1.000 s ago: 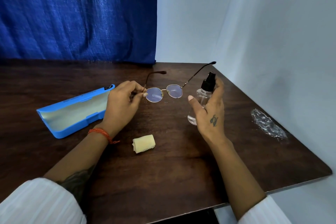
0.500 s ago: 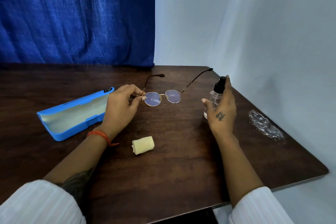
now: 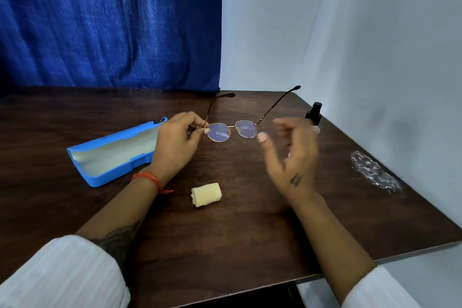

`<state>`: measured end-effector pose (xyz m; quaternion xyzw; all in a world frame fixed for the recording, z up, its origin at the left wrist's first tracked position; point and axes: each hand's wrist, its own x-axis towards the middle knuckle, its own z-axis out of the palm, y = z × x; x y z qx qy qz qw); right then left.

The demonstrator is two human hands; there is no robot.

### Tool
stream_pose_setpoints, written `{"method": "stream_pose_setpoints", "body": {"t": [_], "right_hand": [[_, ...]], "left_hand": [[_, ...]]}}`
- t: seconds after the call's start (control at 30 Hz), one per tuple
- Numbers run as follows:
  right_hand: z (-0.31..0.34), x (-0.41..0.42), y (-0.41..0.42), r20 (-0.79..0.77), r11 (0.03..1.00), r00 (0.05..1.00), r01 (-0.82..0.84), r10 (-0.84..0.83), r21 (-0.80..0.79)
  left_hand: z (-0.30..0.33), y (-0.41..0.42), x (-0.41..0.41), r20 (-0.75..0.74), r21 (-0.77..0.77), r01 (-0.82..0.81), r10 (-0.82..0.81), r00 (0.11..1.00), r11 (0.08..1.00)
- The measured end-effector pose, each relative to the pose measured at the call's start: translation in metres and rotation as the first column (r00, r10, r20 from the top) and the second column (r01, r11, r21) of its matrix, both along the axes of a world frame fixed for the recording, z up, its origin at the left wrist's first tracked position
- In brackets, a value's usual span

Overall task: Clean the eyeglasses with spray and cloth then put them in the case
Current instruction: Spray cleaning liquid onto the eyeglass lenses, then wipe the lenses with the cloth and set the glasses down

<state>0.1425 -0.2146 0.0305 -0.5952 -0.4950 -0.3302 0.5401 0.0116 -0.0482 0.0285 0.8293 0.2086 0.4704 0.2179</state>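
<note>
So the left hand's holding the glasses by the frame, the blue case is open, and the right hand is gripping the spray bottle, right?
Not quite. The head view shows the right hand open and empty, blurred, in front of the spray bottle, which stands by itself on the table. The left hand does hold the glasses by the frame, and the blue case is open.

Where things sit on our table

We hold the eyeglasses [image 3: 232,130] by their left hinge above the table [image 3: 225,245] with our left hand [image 3: 175,142]; the open case [image 3: 112,152] lies left of that hand, the rolled cloth [image 3: 206,194] nearer us between our forearms, and the spray bottle [image 3: 313,115] stands behind our raised right hand [image 3: 290,157].
</note>
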Motion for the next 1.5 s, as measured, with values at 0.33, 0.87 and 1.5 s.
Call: {"method": "stream_pose_setpoints", "body": {"t": [0.33, 0.87, 1.5], "right_hand": [[-0.020, -0.043, 0.022, -0.177, 0.488, 0.822, -0.479, 0.541, -0.730], [0.011, -0.025, 0.061, -0.116, 0.946, 0.993, -0.008, -0.031, -0.323], [0.006, -0.032, 0.053, 0.076, 0.919, 0.997, 0.027, 0.004, -0.393]], "left_hand": [[-0.002, 0.002, 0.001, 0.011, -0.036, 0.005, -0.004, 1.000, 0.999], [0.006, -0.004, -0.001, 0.015, 0.045, 0.044, -0.045, 0.999, 0.998], [0.010, -0.009, -0.004, 0.031, 0.068, 0.065, -0.068, 0.997, 0.996]]}}
